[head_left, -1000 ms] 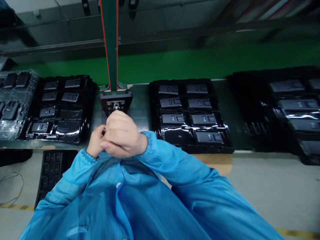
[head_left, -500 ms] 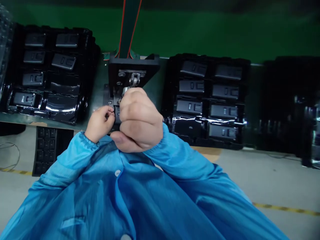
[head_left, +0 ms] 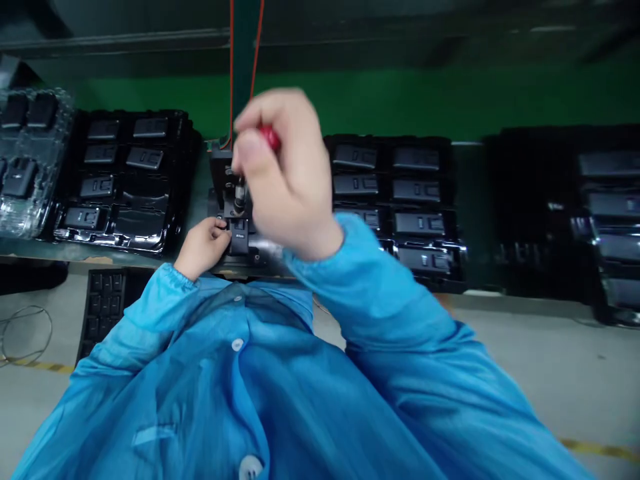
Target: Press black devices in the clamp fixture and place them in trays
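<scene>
Right hand: the bare right hand (head_left: 290, 177) is wrapped round a rounded, glossy red handle (head_left: 271, 138), raised above the fixture.
Left hand: the bare left hand (head_left: 203, 247) has its fingers curled, fingertips at the left edge of the unit; whether they grip it, I cannot tell.
Unit: a small black rectangular device with white lettering (head_left: 239, 241) sits at the front of the black metal fixture (head_left: 220, 175), below a silvery plunger (head_left: 240, 197).
Left tray: the glossy black moulded plastic tray (head_left: 140, 225) holds six dark units, four in its left column and two at the top of its right.
Right tray: a matching black plastic tray (head_left: 450, 207) shows four units in its right column and three in its left, the lowest of these partly behind the hand.
Clear tray: the transparent plastic tray (head_left: 45, 203), cut by the picture's edge, carries black devices.
Far-right tray: a blurred black tray (head_left: 543, 220) bears several grey-black units.
</scene>
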The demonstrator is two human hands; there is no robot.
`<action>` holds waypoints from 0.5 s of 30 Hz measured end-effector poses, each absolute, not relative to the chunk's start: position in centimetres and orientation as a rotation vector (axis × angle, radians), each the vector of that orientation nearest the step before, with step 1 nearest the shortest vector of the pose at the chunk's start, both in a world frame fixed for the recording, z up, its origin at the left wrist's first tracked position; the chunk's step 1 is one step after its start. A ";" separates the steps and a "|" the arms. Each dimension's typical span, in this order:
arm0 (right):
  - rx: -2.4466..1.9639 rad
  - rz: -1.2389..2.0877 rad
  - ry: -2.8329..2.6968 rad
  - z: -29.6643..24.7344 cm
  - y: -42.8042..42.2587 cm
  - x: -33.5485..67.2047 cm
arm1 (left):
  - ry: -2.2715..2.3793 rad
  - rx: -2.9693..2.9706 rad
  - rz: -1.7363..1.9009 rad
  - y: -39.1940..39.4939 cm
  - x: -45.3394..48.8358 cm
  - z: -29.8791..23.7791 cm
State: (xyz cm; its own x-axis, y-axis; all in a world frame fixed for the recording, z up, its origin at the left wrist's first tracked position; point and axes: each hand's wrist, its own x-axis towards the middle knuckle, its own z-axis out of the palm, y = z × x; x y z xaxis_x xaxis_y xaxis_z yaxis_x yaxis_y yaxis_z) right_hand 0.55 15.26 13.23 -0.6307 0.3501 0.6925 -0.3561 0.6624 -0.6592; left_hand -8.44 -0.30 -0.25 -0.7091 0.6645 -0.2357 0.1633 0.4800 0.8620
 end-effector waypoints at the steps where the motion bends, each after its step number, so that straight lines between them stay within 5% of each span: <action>1: -0.096 1.051 -2.038 14.3 16.2 -0.2 | 2.169 0.706 1.174 0.0 -8.6 -0.4; 7: -0.639 1.008 -2.454 14.6 20.8 -3.8 | 2.204 0.820 1.048 1.3 -9.4 -0.8; 15: -0.430 0.871 -1.778 8.0 16.6 4.6 | 2.200 0.886 1.066 1.2 -9.3 -0.9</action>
